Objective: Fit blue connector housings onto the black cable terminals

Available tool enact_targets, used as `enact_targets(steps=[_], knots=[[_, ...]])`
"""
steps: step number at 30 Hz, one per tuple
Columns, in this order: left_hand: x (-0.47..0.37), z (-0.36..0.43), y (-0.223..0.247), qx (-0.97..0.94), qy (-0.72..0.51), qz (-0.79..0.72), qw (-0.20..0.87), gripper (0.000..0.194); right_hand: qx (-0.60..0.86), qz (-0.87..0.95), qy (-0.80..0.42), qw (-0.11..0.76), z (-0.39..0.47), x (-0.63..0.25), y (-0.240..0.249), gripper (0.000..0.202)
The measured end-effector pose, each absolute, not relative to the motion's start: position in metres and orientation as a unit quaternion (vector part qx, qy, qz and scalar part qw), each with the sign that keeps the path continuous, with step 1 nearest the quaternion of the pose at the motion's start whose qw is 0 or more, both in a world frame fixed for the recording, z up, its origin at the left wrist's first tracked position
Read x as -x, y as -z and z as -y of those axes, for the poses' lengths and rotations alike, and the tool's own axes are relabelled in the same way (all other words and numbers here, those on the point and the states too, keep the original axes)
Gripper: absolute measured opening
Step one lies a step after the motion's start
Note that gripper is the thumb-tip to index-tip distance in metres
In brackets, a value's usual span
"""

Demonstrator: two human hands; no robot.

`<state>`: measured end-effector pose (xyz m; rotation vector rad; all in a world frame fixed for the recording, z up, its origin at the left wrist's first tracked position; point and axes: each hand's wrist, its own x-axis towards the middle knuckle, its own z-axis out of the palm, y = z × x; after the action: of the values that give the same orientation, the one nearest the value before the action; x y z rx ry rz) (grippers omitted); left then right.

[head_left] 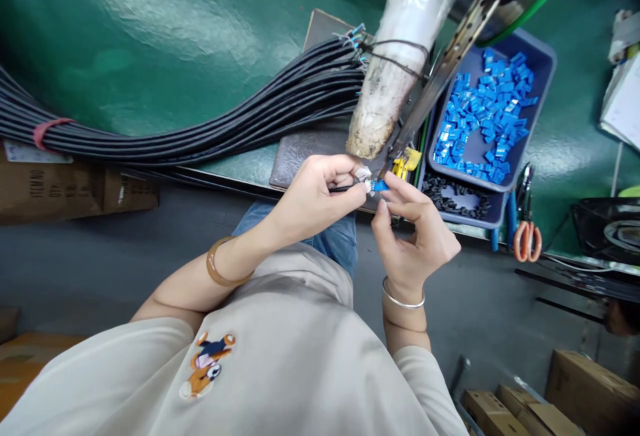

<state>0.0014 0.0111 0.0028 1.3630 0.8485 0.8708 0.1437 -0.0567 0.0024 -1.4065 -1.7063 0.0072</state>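
Note:
Pinched in my left hand [323, 193] is the end of a black cable, with something white around the fingertips. A small blue connector [380, 185] sits at that cable end, between my two hands. My right hand [413, 226] has its thumb and index finger bent around the connector's right side, the fingers close to it. Just beyond the hands are a yellow part [407, 163] and the tip of a plastic-wrapped tube [367, 139]. A bundle of black cables [200, 137] lies on the green table [165, 36], its stripped ends near the tube.
A bin [543, 83] of blue connectors stands right of a metal bar [435, 89]. Black small parts [455, 197] fill a tray in front. Orange-handled scissors [527, 241] hang at the table's edge. Cardboard boxes [590, 383] stand on the floor, lower right.

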Motion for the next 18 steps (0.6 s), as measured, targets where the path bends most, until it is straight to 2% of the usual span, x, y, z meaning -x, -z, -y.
enact_targets(steps=[5, 11, 18], knots=[[0.002, -0.011, -0.004, -0.578, -0.345, -0.36, 0.646, 0.017, 0.571, 0.688, 0.03, 0.446, 0.058, -0.145, 0.0, 0.018], [0.009, -0.011, -0.006, -0.536, -0.283, -0.33, 0.724, 0.024, 0.593, 0.661, -0.044, 0.458, 0.058, -0.146, -0.003, 0.016], [0.005, -0.011, -0.001, -0.554, -0.316, -0.352, 0.686, 0.017, 0.571, 0.686, -0.011, 0.45, 0.056, -0.146, -0.001, 0.015]])
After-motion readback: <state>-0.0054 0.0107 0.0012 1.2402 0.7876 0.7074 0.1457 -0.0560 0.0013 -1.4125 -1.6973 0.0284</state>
